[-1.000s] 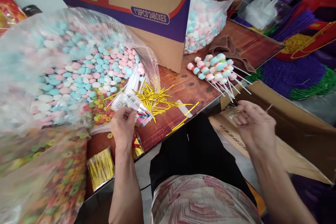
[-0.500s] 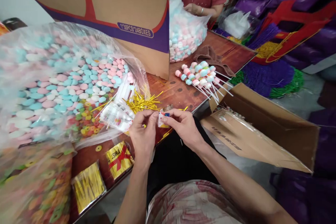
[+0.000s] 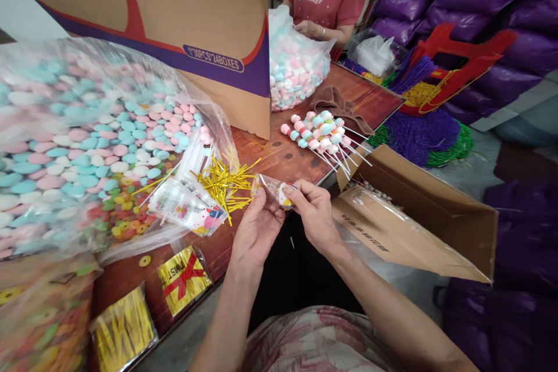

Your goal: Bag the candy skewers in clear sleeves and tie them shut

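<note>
At far left we note a crinkled clear bag [image 3: 47,308] of ring-shaped candies, and behind it a broad, glossy film bag [image 3: 139,64] spilling smooth pink, blue and white ovals. Next come two flat packets of gold twist ties [image 3: 185,280], then fanned printed sachets [image 3: 187,203] and a spiky heap of loose metallic ties [image 3: 226,180]. Our left hand [image 3: 260,226] is cupped, thumb against thin film — whether it pinches, we cannot tell. The small clear bag [image 3: 271,187] sits between our hands, just above the table's front edge; our right hand [image 3: 314,209] pinches its printed end, thumb to forefinger. Further right we record beaded candy skewers [image 3: 325,131] with slim white sticks — beside a rumpled brown cloth [image 3: 344,109] — and an open cardboard box [image 3: 418,232].
</note>
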`<state>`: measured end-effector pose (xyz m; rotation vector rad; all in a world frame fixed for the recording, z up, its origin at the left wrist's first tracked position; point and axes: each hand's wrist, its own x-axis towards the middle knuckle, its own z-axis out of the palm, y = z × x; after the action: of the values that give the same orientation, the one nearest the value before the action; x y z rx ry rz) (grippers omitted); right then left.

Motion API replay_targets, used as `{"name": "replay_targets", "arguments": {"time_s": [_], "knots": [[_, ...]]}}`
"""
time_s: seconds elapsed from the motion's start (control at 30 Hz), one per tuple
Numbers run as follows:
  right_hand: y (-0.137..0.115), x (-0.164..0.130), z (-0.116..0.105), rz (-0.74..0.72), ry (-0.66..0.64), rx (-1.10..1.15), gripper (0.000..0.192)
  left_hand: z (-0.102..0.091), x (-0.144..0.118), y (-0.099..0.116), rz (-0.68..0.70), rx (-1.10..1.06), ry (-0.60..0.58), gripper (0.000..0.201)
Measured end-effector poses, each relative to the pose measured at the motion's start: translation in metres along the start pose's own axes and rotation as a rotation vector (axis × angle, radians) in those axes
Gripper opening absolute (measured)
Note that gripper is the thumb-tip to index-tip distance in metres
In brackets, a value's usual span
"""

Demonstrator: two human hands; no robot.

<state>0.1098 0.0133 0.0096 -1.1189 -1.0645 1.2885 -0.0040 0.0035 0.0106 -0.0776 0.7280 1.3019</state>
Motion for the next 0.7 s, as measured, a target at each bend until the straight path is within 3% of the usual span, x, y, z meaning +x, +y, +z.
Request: {"name": "replay_targets", "arguments": {"time_s": [0.17,0.23,0.4,0.57,0.7], "knots": [[0.013,-0.003,-0.004,0.057,0.023,-0.066,0.048,-0.004,0.002,-0.009,0.352,0.165,0.126,0.027],[0.015,-0.003,-0.004,0.061,0.015,-0.074,0.048,-0.004,0.0,-0.011,0.434,0.225,0.148,0.029],[0.013,0.006,-0.012,0.029,-0.041,-0.171,0.047,0.001,0.002,-0.001,0.399,0.224,0.072,0.029],[-0.001,0.021,-0.029,-0.111,-0.143,-0.493,0.045,0.004,0.011,0.011,0.363,0.15,0.118,0.032],[-0.015,0.041,-0.045,-0.312,-0.01,-0.856,0.03,0.002,0.015,0.016,0.423,0.124,0.179,0.038]]}}
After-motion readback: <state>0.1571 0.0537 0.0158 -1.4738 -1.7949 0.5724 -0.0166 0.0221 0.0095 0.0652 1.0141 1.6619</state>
